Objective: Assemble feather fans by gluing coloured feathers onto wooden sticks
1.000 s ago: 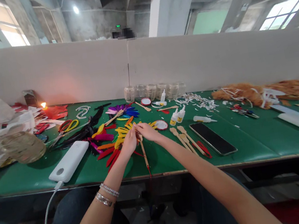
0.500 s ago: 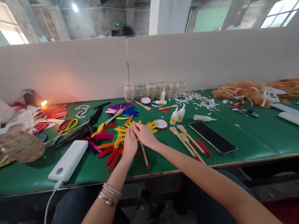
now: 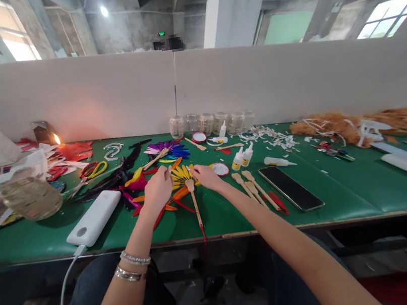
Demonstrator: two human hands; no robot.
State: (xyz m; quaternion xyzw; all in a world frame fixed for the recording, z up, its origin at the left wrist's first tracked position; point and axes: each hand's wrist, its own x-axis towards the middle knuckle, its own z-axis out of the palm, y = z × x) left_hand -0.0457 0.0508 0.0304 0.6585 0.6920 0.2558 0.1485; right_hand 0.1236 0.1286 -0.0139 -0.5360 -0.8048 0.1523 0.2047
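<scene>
Feather fan (image 3: pixel 183 176) lies on the green table (image 3: pixel 235 214) between my two hands, wooden handle (image 3: pixel 196 207) running back toward me. Right hand (image 3: pixel 205 176) sits closer to its yellow head than left hand (image 3: pixel 158 190) (fingers curled on both; whether either pinches a feather, I cannot tell).

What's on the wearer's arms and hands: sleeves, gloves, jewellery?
Both forearms are bare: no sleeves in view, no gloves. The left hand has two pieces at its wrist: a silver-coloured beaded bracelet and, nearer the elbow, a metal bangle. The right hand and its wrist show nothing worn.
</scene>
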